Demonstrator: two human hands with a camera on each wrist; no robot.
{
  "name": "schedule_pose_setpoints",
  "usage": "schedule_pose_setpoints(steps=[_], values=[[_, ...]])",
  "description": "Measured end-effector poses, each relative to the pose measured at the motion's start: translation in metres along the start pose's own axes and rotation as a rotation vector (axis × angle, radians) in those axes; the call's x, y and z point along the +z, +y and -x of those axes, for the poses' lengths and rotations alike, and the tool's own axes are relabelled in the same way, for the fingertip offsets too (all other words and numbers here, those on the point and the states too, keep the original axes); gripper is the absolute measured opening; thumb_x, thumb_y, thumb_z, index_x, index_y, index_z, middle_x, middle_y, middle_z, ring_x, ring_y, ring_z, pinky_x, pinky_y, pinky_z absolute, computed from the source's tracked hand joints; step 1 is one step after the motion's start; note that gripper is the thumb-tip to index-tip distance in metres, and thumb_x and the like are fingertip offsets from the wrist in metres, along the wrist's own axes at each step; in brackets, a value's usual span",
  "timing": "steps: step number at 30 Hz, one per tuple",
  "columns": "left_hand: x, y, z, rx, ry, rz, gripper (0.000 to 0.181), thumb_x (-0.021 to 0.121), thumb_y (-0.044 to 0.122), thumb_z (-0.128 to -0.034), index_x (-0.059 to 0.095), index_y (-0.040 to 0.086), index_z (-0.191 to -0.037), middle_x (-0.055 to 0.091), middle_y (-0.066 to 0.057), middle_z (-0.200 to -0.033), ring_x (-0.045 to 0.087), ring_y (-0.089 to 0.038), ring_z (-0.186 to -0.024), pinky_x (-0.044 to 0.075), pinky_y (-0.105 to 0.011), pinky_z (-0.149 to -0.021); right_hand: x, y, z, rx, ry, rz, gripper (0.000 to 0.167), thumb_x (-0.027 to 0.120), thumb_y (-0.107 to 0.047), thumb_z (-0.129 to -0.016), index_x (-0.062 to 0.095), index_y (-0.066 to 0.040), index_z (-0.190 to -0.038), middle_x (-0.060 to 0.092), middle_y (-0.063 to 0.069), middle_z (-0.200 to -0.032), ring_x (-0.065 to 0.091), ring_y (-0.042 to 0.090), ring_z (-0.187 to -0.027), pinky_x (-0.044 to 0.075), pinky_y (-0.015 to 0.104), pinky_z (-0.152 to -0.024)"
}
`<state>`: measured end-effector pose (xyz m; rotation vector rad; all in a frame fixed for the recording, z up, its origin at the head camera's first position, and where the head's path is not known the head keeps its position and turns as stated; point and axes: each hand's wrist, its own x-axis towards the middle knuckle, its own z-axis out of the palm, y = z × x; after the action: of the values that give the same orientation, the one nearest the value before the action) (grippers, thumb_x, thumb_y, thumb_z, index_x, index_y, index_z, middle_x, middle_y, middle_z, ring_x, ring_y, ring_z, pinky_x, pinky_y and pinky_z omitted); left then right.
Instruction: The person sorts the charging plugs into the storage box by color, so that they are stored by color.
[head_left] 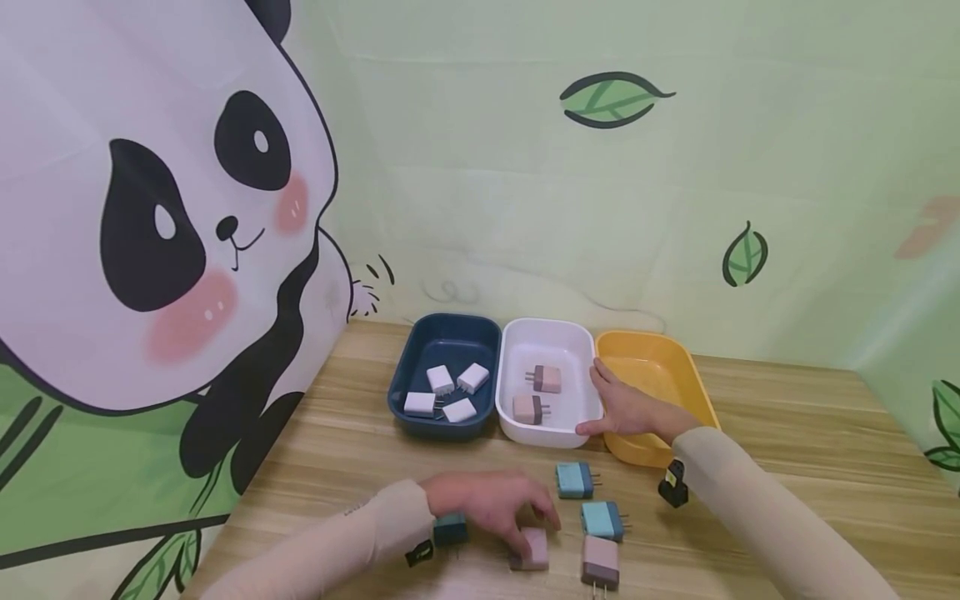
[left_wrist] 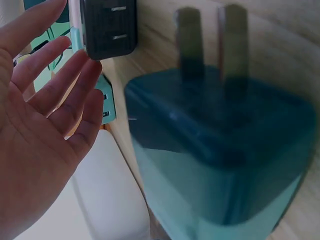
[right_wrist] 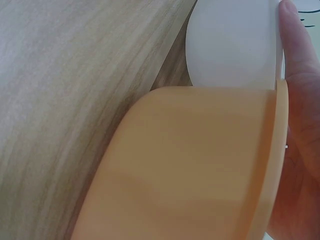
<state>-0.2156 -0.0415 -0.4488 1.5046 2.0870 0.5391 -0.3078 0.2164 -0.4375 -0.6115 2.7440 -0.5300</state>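
My left hand [head_left: 495,500] is low over a pink charger plug [head_left: 534,550] on the table. The thumb touches or nearly touches that plug, and in the left wrist view the fingers are loosely extended beside its dark pronged end [left_wrist: 110,45]. A teal plug [head_left: 451,529] lies under the left wrist and looms large in the left wrist view. My right hand [head_left: 630,408] rests, thumb and fingers spread, across the adjoining rims of the white tray [head_left: 547,437] and the yellow tray [head_left: 637,450]. Two pink plugs [head_left: 528,409] lie in the white tray.
Several white plugs [head_left: 441,379] sit in the navy blue tray [head_left: 442,430] at the left of the row. Between the forearms lie two teal plugs [head_left: 602,520] and another pink plug [head_left: 601,560]. A green panda-printed backdrop [head_left: 480,208] stands behind the wooden table [head_left: 322,450].
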Motion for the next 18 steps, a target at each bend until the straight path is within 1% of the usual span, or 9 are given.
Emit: schedule_pose_setpoints(steps=[7,12,18], values=[[0.0058,-0.0006,-0.0007,0.001,-0.014,-0.019,0.046,0.08,0.022,-0.0756,0.064,0.014,-0.118,0.06,0.011,-0.11,0.051,0.002,-0.097,0.04,-0.013,-0.084,0.0004,-0.0003,-0.0003,0.003,0.003,-0.005,0.126,0.069,-0.067,-0.068,0.005,0.006,-0.148,-0.004,0.024,-0.154,0.016,0.043,-0.138,0.023,0.052,-0.107],[0.007,-0.0003,-0.0005,0.002,-0.025,-0.034,0.045,0.081,0.023,-0.0749,0.065,0.016,-0.116,0.06,0.012,-0.11,0.051,0.004,-0.097,0.04,-0.013,-0.084,0.0007,0.001,-0.0014,0.011,0.001,-0.011,0.126,0.07,-0.067,-0.068,0.005,0.006,-0.148,-0.005,0.024,-0.155,0.016,0.043,-0.138,0.023,0.052,-0.107],[0.0072,-0.0032,0.0,-0.008,-0.065,-0.022,0.046,0.08,0.022,-0.0762,0.063,0.016,-0.119,0.059,0.012,-0.112,0.05,0.004,-0.098,0.04,-0.014,-0.085,0.0012,0.0015,-0.0022,0.015,0.0,-0.014,0.127,0.069,-0.068,-0.067,0.005,0.005,-0.149,-0.005,0.023,-0.155,0.016,0.042,-0.138,0.023,0.053,-0.107]])
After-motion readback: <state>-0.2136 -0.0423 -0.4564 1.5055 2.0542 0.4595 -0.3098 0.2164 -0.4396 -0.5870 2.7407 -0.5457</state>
